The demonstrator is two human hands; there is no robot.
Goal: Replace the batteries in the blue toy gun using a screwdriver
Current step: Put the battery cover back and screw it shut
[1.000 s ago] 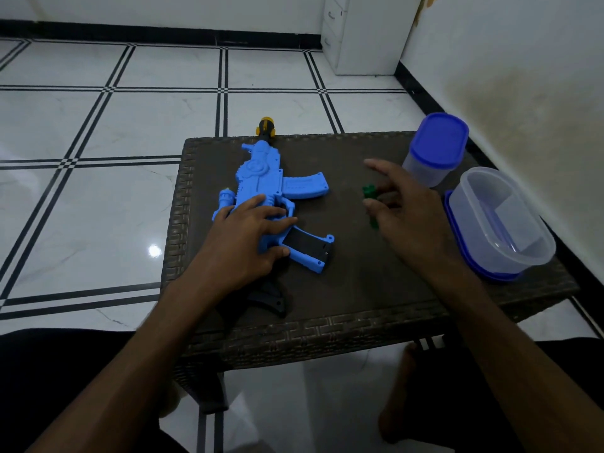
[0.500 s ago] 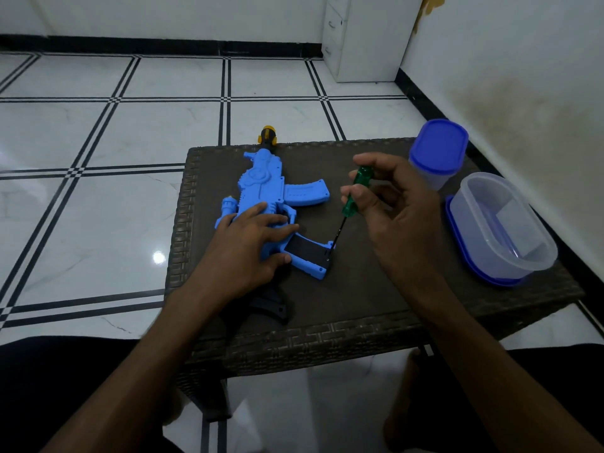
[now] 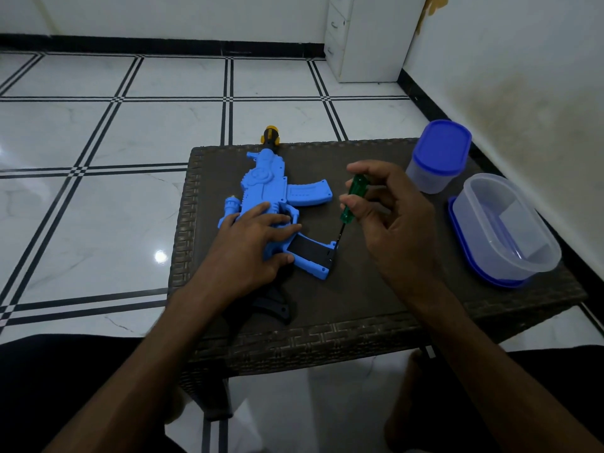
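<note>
Toy gun (image 3: 261, 188): centre of frame on the table (image 3: 359, 305); looks like light, stiff, slick plastic, best pinned at the body.
Left hand (image 3: 251, 246): fingers spread flat, pressing it down.
Right hand (image 3: 389, 214): fingers pinching the green screwdriver (image 3: 351, 199), tip at the grip's black cover (image 3: 310, 248).

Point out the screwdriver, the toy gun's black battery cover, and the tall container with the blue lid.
screwdriver (image 3: 350, 201): head view, on the green handle.
black battery cover (image 3: 309, 250): head view, on the flat dark panel in the grip.
tall container (image 3: 442, 148): head view, on its blue lid.
</note>
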